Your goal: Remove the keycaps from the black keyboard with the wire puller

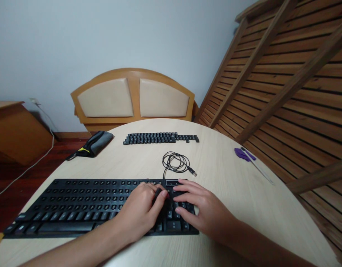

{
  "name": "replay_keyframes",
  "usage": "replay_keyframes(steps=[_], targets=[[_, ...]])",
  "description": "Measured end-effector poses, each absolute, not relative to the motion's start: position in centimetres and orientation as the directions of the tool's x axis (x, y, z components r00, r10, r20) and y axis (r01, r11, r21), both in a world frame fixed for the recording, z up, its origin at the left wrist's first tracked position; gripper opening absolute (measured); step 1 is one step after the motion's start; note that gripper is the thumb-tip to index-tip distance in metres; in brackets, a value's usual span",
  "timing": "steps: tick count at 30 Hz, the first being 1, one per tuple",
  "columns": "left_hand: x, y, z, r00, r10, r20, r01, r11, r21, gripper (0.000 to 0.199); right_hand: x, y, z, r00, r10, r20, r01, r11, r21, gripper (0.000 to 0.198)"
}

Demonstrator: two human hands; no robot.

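Observation:
A black keyboard lies along the near side of the table. Its upper rows show bare key sockets, while the lowest rows and part of the number pad carry caps. My left hand is closed over the keyboard, left of the number pad, pinching a small black piece between thumb and fingers; the fingers cover most of it. Over the number pad, my right hand has its fingers stretched and slightly spread, the tips touching or just above the keys. Nothing shows in its grip.
Loose keycaps stand in rows farther back on the pale table. A coiled USB cable lies behind the keyboard. A dark pouch is at left; a purple cloth with a thin light stick lies right.

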State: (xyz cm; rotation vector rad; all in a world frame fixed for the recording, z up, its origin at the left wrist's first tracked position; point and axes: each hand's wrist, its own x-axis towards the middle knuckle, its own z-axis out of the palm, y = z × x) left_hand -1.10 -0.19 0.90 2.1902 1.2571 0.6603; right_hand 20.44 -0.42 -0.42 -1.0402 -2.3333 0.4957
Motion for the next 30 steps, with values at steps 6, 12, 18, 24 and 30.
replay_keyframes(steps=[6, 12, 18, 24, 30], targets=[[-0.8, -0.1, 1.0, 0.481, 0.868, 0.126, 0.704, -0.468, 0.534, 0.041, 20.2, -0.7, -0.6, -0.566, 0.765, 0.307, 0.596, 0.637, -0.489, 0.024], [-0.9, 0.3, 1.3, 0.484, 0.871, 0.088, 0.591, -0.399, 0.701, 0.045, 20.0, -0.9, -0.8, -0.567, 0.754, 0.333, 0.597, 0.654, -0.464, 0.021], [-1.1, 0.5, 1.2, 0.456, 0.890, -0.009, 0.564, -0.281, 0.777, 0.049, 19.7, -1.3, -1.4, -0.557, 0.738, 0.380, 0.611, 0.674, -0.414, 0.020], [-1.1, 0.4, 1.3, 0.449, 0.892, -0.047, 0.556, -0.238, 0.797, 0.051, 19.9, -1.3, -1.5, -0.571, 0.730, 0.376, 0.597, 0.683, -0.421, 0.020], [-1.2, 0.4, 1.2, 0.448, 0.890, -0.086, 0.550, -0.199, 0.811, 0.052, 19.9, -1.2, -1.3, -0.578, 0.724, 0.376, 0.586, 0.689, -0.426, 0.020]])
